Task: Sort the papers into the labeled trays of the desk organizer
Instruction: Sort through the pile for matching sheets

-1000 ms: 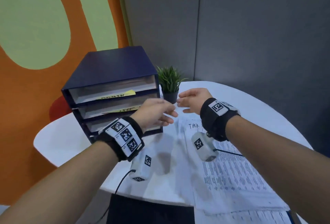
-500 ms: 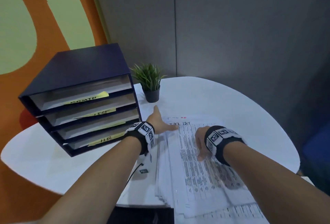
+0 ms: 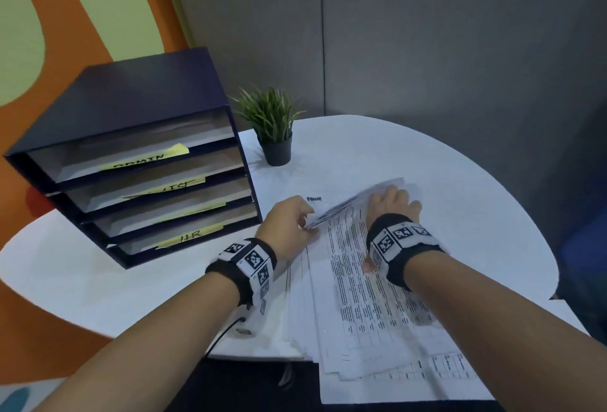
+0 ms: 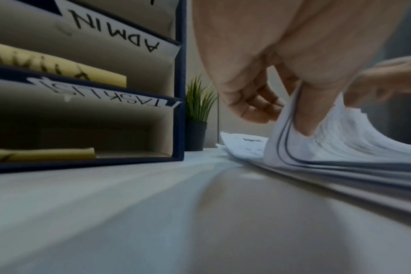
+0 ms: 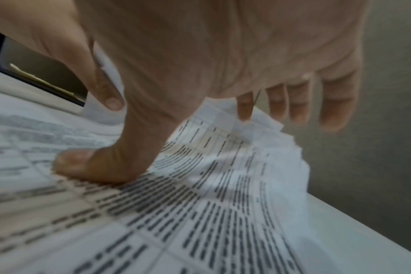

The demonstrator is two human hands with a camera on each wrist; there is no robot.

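A fanned stack of printed papers [image 3: 354, 306] lies on the white round table [image 3: 460, 188]. My left hand [image 3: 307, 224] pinches the near-left corner of the top sheets [image 4: 340, 133] between thumb and fingers and curls them up off the stack. My right hand [image 3: 391, 211] lies over the same sheets. Its thumb [image 5: 82, 165] presses on the printed page, and its straight fingers [image 5: 293, 103] reach past the raised far edge. The dark blue desk organizer [image 3: 138, 90] stands at the left, with yellow labels on its trays; ADMIN [image 3: 144, 159] and HR [image 3: 190, 236] are readable.
A small potted plant [image 3: 272, 126] stands right of the organizer, close behind the stack. A grey partition wall runs behind the table. The stack hangs over the table's near edge [image 3: 262, 357]. A black cable [image 3: 223, 334] trails from my left wrist.
Both hands came down from in front of the organizer onto the stack. The left hand has now pinched the top sheets' corner and raised it, and the right hand slid toward the far edge.
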